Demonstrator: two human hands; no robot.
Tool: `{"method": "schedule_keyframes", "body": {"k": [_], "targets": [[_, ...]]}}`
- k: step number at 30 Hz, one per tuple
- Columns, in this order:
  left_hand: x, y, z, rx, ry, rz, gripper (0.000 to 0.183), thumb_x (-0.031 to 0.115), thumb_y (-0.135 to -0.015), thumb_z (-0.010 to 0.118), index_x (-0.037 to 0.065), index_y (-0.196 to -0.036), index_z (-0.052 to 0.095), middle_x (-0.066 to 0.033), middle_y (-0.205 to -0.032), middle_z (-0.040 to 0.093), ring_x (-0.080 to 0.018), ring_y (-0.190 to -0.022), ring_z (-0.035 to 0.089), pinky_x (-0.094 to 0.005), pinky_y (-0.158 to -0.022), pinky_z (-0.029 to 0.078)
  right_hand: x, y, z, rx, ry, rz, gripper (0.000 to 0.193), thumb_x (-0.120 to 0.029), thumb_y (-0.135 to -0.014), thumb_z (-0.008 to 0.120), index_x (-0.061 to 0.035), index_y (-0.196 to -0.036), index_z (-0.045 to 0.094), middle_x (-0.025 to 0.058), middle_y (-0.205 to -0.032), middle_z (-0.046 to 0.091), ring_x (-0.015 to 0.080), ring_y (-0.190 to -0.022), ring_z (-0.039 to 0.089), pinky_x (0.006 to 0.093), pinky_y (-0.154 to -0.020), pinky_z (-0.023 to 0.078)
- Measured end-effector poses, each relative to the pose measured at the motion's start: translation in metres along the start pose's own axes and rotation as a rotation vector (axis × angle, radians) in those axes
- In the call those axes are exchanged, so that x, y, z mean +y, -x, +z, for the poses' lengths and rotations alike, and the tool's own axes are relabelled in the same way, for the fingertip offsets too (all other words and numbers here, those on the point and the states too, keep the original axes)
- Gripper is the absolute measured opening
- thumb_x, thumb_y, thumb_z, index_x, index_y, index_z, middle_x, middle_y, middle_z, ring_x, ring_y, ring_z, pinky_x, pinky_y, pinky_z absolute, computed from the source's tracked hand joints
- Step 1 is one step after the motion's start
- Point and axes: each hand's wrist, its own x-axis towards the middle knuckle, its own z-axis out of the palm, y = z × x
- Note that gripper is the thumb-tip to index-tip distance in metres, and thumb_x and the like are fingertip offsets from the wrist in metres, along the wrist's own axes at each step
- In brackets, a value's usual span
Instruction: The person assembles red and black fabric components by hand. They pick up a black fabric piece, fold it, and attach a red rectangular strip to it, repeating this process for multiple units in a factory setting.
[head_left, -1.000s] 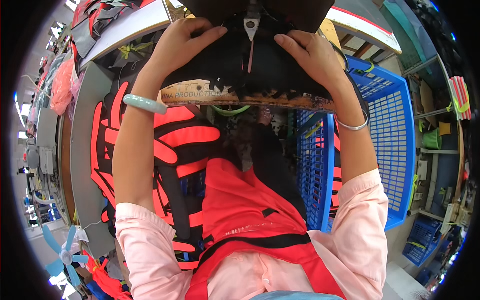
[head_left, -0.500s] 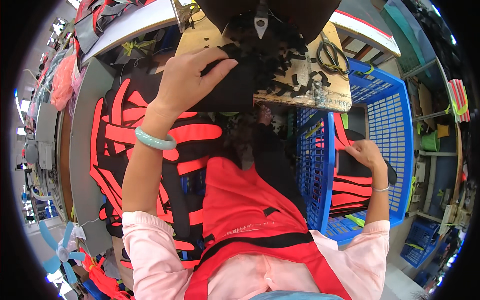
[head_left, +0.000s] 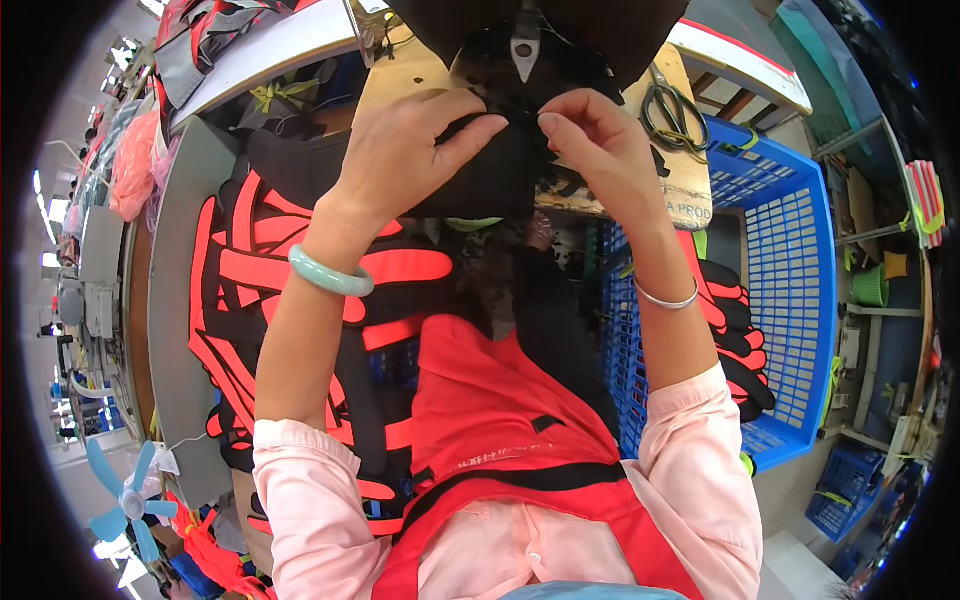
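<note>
A black fabric piece (head_left: 495, 180) lies over the front edge of a wooden worktop (head_left: 395, 75), below a dark machine head (head_left: 620, 40). My left hand (head_left: 415, 145) rests over it, thumb and forefinger closed on the black fabric. Facing it, my right hand (head_left: 600, 145) is curled in a pinch at the fabric's right end. What lies between those fingertips is too small and dark to make out. A pointed metal part (head_left: 524, 55) hangs from the machine just beyond both hands.
Dark-handled scissors (head_left: 675, 118) lie at the worktop's right. A blue plastic basket (head_left: 822, 300) holding red-and-black strips (head_left: 735, 310) stands to the right. More red-and-black strips (head_left: 400, 267) are heaped at left, beside a grey panel (head_left: 175, 310). A blue fan (head_left: 133, 505) is at lower left.
My right hand has left the strips in the blue basket and come up to the worktop beside my left hand. My left hand stays at the black fabric.
</note>
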Motion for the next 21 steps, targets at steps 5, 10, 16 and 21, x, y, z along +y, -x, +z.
{"method": "schedule_keyframes", "body": {"k": [5,10,16,21], "targets": [[-0.013,-0.006,0.004,-0.042,0.035,-0.054,0.024,0.027,-0.087,0.068,0.003,-0.088,0.069,-0.0120,-0.076,0.066,-0.0298,-0.065,0.063,-0.0337,-0.059,0.047,0.007,-0.015,-0.003,-0.053,-0.074,0.111,0.020,-0.022,-0.088,0.066,-0.0027,-0.091,0.063,-0.0021,-0.076,0.058,0.0051,-0.071,0.051,0.0209,-0.065,0.041],[-0.020,-0.012,0.005,-0.071,0.068,-0.120,0.027,0.028,-0.089,0.067,0.001,-0.088,0.068,-0.0122,-0.072,0.064,-0.0277,-0.060,0.060,-0.0317,-0.057,0.045,0.014,-0.024,-0.003,-0.063,-0.219,0.192,0.020,-0.024,-0.088,0.064,-0.0038,-0.089,0.062,-0.0009,-0.074,0.057,0.0073,-0.068,0.051,0.0219,-0.065,0.040],[-0.031,-0.015,0.009,-0.075,0.207,-0.183,0.031,0.030,-0.091,0.066,-0.001,-0.089,0.067,-0.0097,-0.067,0.061,-0.0168,-0.058,0.055,-0.0286,-0.058,0.044,0.015,-0.031,0.004,-0.055,-0.414,0.213,0.016,-0.020,-0.087,0.063,-0.0043,-0.083,0.062,-0.0017,-0.071,0.055,0.0078,-0.064,0.051,0.0232,-0.061,0.041],[-0.038,-0.016,0.012,-0.109,0.323,-0.275,0.034,0.032,-0.093,0.064,-0.002,-0.088,0.066,-0.0018,-0.067,0.058,-0.0067,-0.064,0.050,-0.0256,-0.061,0.043,0.017,-0.036,0.008,-0.052,-0.604,0.278,0.013,-0.017,-0.087,0.062,-0.0052,-0.081,0.061,0.0002,-0.072,0.056,0.0095,-0.064,0.053,0.0250,-0.061,0.043]]}}
